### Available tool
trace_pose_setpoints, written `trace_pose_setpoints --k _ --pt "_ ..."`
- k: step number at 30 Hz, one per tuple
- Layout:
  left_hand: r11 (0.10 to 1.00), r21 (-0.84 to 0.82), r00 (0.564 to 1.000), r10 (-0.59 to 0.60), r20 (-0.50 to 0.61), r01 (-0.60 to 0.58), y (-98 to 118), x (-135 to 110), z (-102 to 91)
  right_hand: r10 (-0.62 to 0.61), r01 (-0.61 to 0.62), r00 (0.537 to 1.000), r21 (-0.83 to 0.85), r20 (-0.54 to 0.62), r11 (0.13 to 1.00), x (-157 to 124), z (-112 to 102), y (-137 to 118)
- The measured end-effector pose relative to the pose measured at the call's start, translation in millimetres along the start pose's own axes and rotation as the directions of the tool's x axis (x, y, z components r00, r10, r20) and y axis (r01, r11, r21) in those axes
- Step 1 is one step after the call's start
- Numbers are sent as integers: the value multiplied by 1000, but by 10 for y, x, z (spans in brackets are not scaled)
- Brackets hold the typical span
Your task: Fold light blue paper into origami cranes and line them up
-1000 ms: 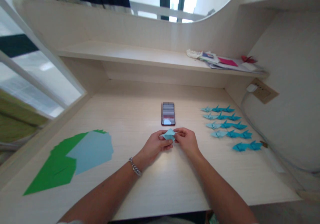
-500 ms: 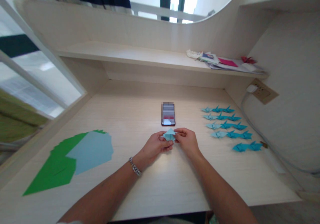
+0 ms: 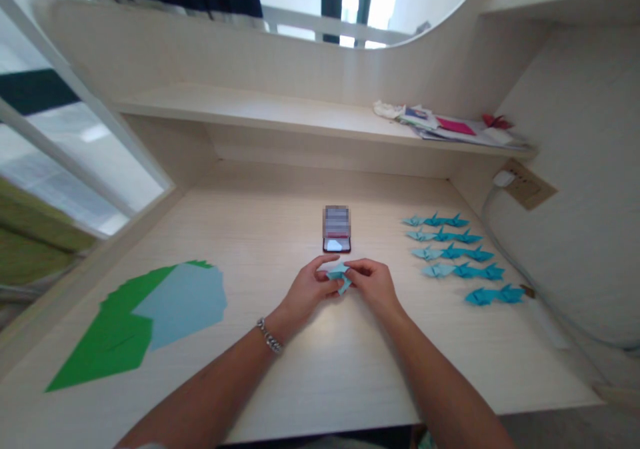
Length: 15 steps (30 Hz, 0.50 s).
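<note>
A small light-blue folded paper piece is pinched between both my hands just above the wooden desk. My left hand, with a metal bracelet on the wrist, closes its fingers on the paper's left side. My right hand closes on its right side, and the two hands touch. Most of the paper is hidden by my fingers. A phone lies flat just beyond my hands.
Rows of finished blue paper cranes sit at the right of the desk. A stack of green and light-blue paper sheets lies at the left. A shelf carries papers. A wall socket with a cable is at the right.
My hands have drawn closer round the paper, and the upright light-blue point seen earlier is now folded down and largely covered by my fingers.
</note>
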<state>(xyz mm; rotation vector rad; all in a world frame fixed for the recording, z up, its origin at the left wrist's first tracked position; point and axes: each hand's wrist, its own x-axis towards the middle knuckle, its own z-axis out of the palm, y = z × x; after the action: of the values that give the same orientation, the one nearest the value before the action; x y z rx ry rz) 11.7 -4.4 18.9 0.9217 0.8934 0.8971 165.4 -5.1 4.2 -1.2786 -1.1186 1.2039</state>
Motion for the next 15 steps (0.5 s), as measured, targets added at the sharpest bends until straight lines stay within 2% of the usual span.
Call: trace_pose_setpoints --k 4,9,15 --pt "994 74 996 83 -33 -80 -12 28 -9 -10 12 999 -37 38 999 -10 -5 -11" --pt "991 104 995 92 -30 -88 -58 73 -54 -33 43 993 -80 115 996 -13 -16 -23" --pt "994 52 994 96 51 -99 -67 82 -91 47 -47 998 -8 41 999 15 -4 44"
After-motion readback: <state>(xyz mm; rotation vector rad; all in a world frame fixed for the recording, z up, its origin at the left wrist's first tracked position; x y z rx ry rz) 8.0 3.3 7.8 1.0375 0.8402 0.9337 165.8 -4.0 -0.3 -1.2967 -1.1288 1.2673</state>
